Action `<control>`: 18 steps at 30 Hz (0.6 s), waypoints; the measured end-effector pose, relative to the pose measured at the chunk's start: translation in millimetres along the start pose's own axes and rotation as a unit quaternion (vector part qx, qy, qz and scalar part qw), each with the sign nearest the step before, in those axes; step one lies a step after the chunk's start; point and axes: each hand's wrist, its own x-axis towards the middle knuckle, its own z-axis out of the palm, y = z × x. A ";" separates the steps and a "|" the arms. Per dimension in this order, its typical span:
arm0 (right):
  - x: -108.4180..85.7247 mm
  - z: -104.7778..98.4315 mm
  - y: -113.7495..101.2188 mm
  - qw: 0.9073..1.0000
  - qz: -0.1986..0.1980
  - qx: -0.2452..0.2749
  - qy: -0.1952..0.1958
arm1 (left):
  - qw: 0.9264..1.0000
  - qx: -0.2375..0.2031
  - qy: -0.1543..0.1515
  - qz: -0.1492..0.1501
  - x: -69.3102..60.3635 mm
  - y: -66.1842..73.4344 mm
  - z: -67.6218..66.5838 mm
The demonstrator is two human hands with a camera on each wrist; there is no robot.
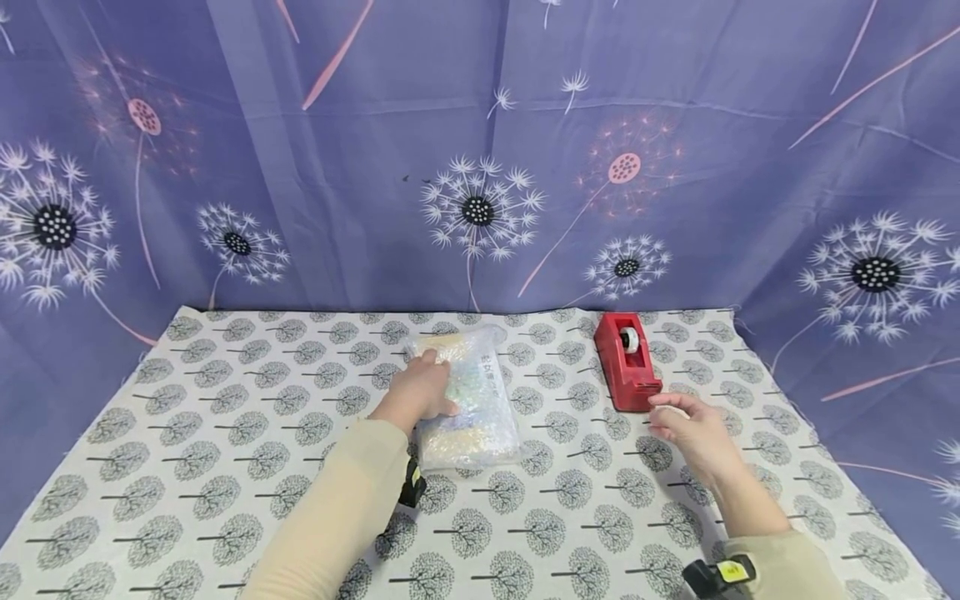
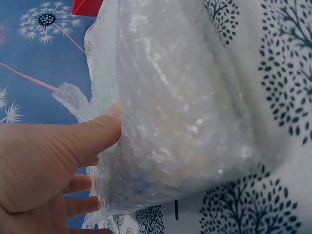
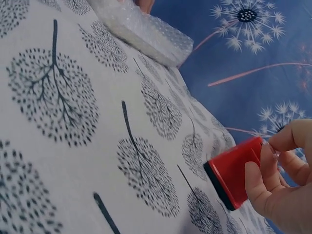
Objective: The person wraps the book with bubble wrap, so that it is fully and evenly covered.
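Observation:
A flat package (image 1: 468, 433) in bubble wrap lies at the middle of the table. Resting on its left part is my left hand (image 1: 422, 390), thumb and fingers spread. In the left wrist view, the left thumb (image 2: 100, 131) touches the crinkled bubble wrap (image 2: 175, 107). Right of the package stands a red tape dispenser (image 1: 618, 375) holding a small roll of tape (image 1: 629, 339). Just off its front end, my right hand (image 1: 697, 433) pinches a bit of clear tape (image 3: 274, 152) between thumb and forefinger. The tape's path to the dispenser is hard to make out.
A white cloth (image 1: 247, 400) printed with grey trees covers the table. Behind it and on both sides hangs a blue-purple curtain (image 1: 375, 208) with dandelions. Each wrist wears a small black camera, such as the right wrist camera (image 1: 705, 577).

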 end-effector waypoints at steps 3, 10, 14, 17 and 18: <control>1.7 6.0 -0.5 1.000 0.005 0.005 -0.001 | 1.000 -0.002 0.000 0.000 -0.4 0.0 -0.7; 8.3 17.1 -2.2 0.998 0.045 0.034 0.008 | 1.000 -0.002 0.002 0.001 -1.9 -0.6 -1.2; 13.5 21.4 -2.9 0.994 0.079 0.074 0.033 | 1.000 -0.003 0.003 0.003 -3.3 0.2 -2.3; 16.9 24.0 -3.6 0.988 0.103 0.092 0.062 | 1.000 -0.003 0.004 0.005 -3.5 0.5 -2.5; 18.0 24.9 -3.8 0.987 0.109 0.097 0.071 | 1.000 -0.002 0.004 0.005 -3.4 0.4 -2.2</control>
